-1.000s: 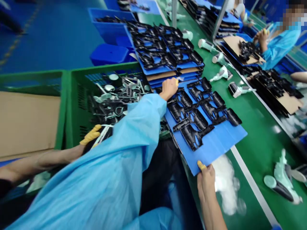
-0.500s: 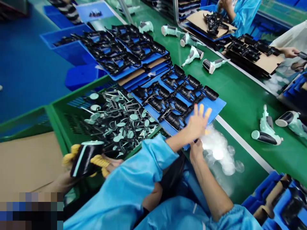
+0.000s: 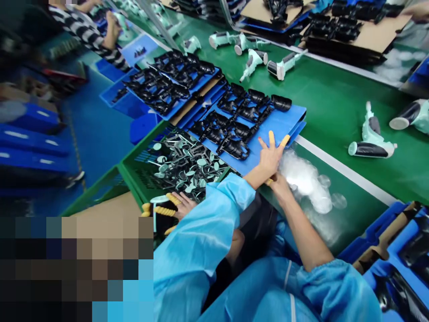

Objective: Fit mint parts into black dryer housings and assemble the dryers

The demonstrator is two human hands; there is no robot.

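Left hand (image 3: 268, 160): lay open at near corner of blue sheet (image 3: 284, 121), perhaps steadying it.
Right hand (image 3: 280, 187): half hidden there; I couldn't tell its grip.

And there was nothing legible anywhere! At the far left of the frame, blue boxes (image 3: 30, 146) flashed pale strips (image 3: 16, 134), but those were far too blurred to yield a letter or number; labels or plain openings, it was impossible to call! Mid-frame, the black parts (image 3: 236, 150) on the blue sheet (image 3: 284, 120) offered no readable brand either.
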